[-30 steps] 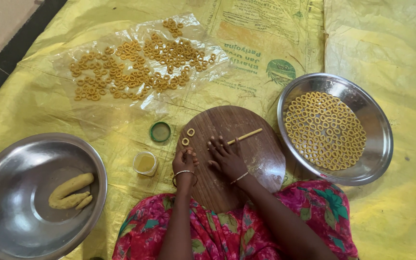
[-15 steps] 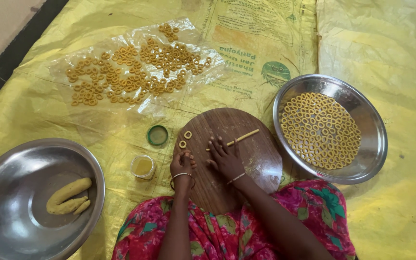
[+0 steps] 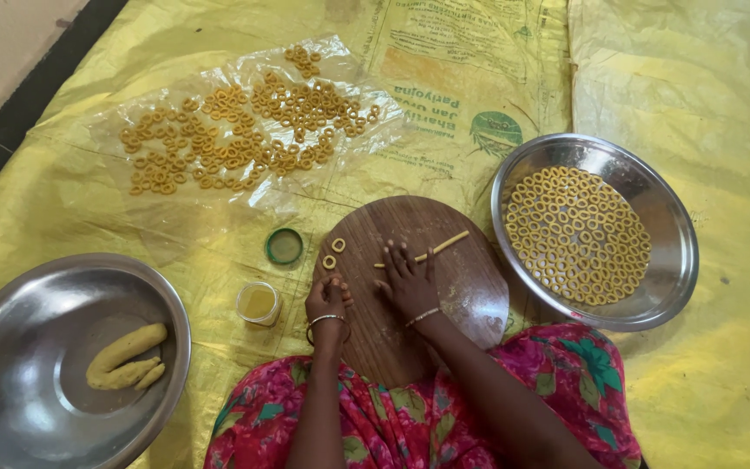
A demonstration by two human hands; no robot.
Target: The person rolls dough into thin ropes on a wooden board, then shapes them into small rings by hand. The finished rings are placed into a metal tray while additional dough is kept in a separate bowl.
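Note:
A round wooden board (image 3: 462,287) lies in front of me on a yellow sheet. My left hand (image 3: 326,300) rests at the board's left edge, its fingers curled around a small bit of yellow dough. My right hand (image 3: 407,282) lies flat on the board, fingers spread, its fingertips on a thin rolled rope of dough (image 3: 431,251). Two small dough rings (image 3: 333,254) sit on the board just above my left hand.
A steel plate (image 3: 676,260) at the right holds several dough rings. A steel bowl (image 3: 36,295) at the lower left holds dough logs (image 3: 125,356). More rings dry on clear plastic (image 3: 245,130) at the back. A small open jar (image 3: 259,303) and its green lid (image 3: 284,247) stand left of the board.
The view has shifted slightly. My right hand has stayed on the dough rope and my left hand at the board's left edge; little else differs.

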